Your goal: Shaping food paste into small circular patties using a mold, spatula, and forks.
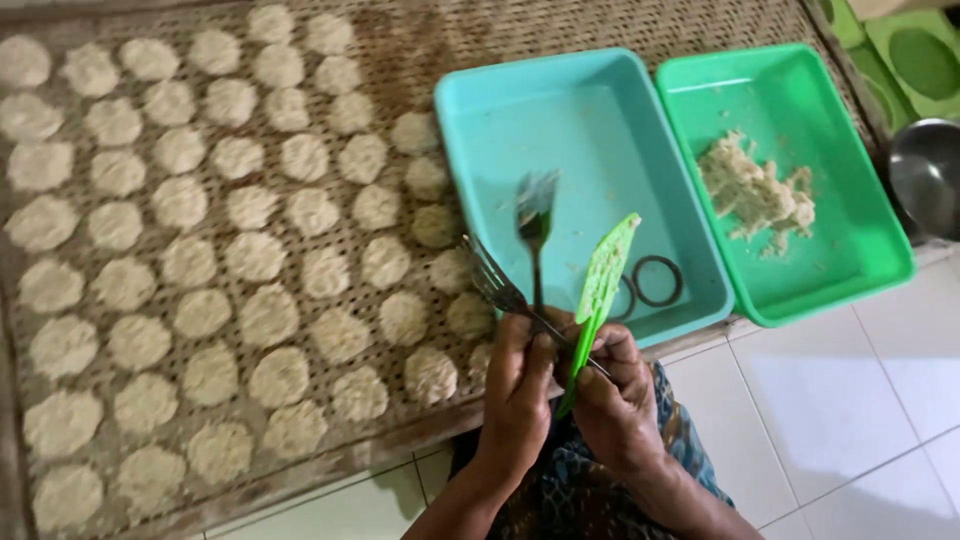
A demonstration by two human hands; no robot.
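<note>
Over the mat's (300, 60) near edge, left hand (517, 385) is gripping two forks (520, 250), tines pointing away; right hand (612, 395) is clasping an upright green spatula (603, 285).

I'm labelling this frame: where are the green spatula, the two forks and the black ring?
green spatula (603, 275), head view, middle of its flat blade.
forks (535, 205), head view, tines of the farther fork.
black ring (657, 281), head view, its rim, in the teal tray.
</note>
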